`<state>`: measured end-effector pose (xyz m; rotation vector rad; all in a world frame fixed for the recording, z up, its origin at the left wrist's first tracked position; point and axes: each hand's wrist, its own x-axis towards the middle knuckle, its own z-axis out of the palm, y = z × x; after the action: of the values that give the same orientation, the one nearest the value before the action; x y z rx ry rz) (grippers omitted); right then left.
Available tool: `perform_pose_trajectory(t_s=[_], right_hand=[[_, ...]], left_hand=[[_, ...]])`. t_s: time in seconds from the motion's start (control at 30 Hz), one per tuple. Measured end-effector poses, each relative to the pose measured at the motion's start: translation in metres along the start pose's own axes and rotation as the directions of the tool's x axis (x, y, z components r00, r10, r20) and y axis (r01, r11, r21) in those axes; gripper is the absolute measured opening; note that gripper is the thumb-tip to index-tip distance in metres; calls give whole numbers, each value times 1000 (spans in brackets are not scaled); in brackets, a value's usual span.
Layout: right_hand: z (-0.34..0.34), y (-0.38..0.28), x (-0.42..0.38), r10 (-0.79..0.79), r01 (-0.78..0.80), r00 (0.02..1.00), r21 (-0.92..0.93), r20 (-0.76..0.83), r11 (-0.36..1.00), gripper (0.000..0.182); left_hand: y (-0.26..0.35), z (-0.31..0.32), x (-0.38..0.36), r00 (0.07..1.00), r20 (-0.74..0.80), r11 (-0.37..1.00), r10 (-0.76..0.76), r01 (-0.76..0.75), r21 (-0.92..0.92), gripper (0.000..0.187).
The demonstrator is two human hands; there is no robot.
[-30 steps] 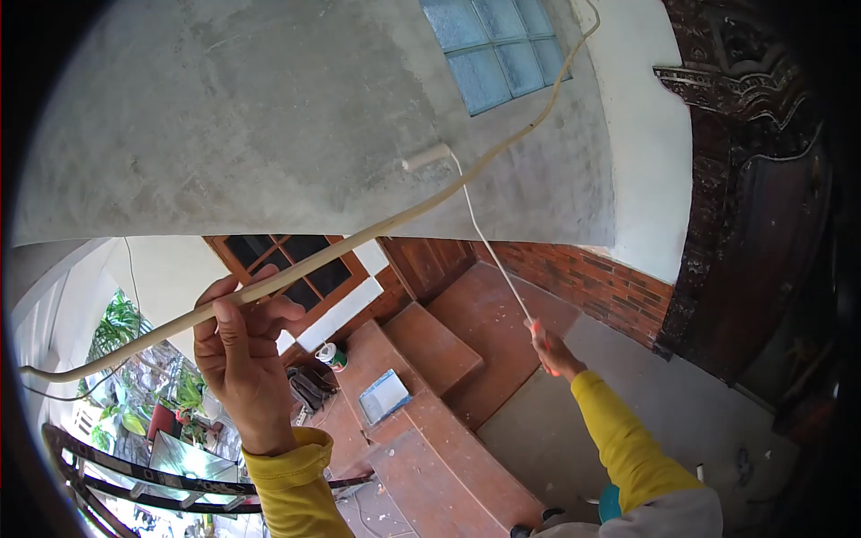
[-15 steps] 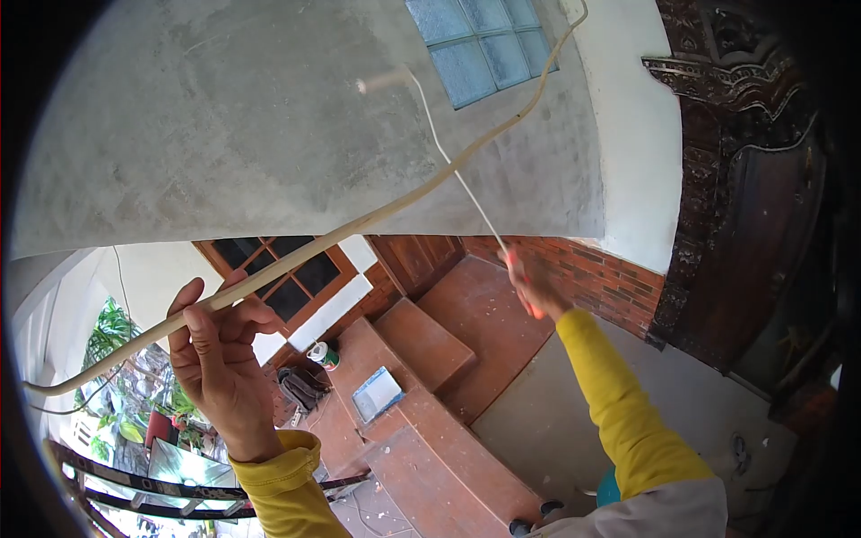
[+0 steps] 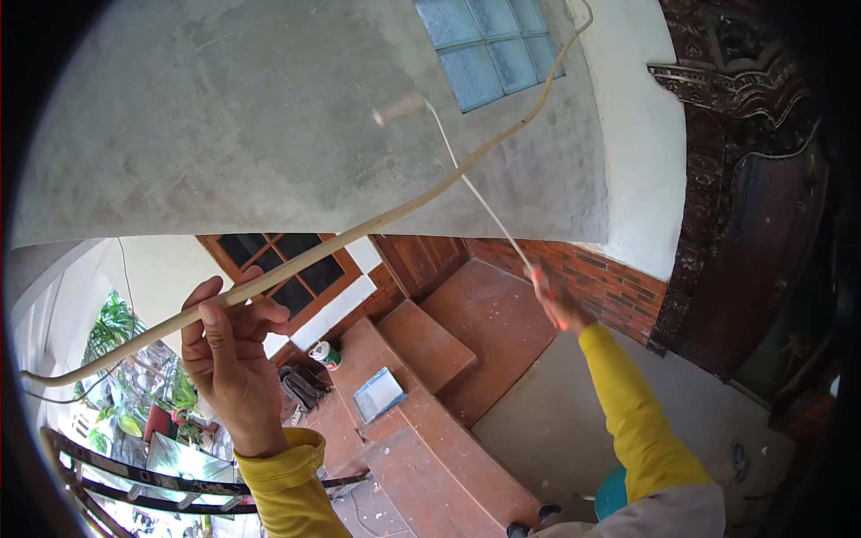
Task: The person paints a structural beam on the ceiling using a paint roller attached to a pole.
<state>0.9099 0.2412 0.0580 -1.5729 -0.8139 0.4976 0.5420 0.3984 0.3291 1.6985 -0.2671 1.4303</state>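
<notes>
My left hand (image 3: 235, 354) is at the left, its thumb and fingers closed round a long beige cable-like strip (image 3: 386, 218) that runs from the lower left up to the glass blocks at the top right. My right hand (image 3: 558, 303) grips the red handle of a paint roller (image 3: 489, 211), whose thin white rod passes the strip. At the rod's far end, the roller's pale cover is blurred in front of the grey ceiling-like surface (image 3: 269, 134); whether it touches cannot be told.
Below, a paint tray (image 3: 378, 395) lies on the reddish-brown steps (image 3: 426, 345), with a can (image 3: 325, 355) and a dark bag (image 3: 303, 387) nearby. A ladder (image 3: 193, 487) stands at lower left. A carved dark door frame (image 3: 708, 179) is at the right.
My right hand has moved a little down and to the right, drawing the roller the same way. My left hand keeps its hold on the strip.
</notes>
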Motion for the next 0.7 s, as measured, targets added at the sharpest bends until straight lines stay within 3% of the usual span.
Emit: perform_pose_trajectory(t_s=[0.03,0.13,0.23,0.37,0.5,0.57,0.7], right_hand=[[-3,-31,7,-55,55,999,7,-4,998,69],[9,-29,55,-53,49,994,-41,-94,998,68],[44,-29,14,-96,96,995,50,6,994,69],[78,96,-46,68,-73,997,154,40,985,64],[51,112,-57,50,-50,999,26,-5,998,66],[33,69,-44,54,-54,999,15,0,998,65],[12,-120,-27,52,-62,995,-124,-89,990,58]], left_hand=[[1,1,0,1000,-3,1000,5,-5,-2,35],[2,2,0,1000,-1,1000,14,-14,-19,34],[4,3,-1,1000,7,1000,6,-6,-23,34],[6,9,-1,1000,-8,997,-13,13,-70,30],[7,14,1,996,-3,994,-89,89,-62,28],[6,23,1,996,23,993,-88,90,-77,28],[11,33,4,996,72,994,-53,59,-92,28]])
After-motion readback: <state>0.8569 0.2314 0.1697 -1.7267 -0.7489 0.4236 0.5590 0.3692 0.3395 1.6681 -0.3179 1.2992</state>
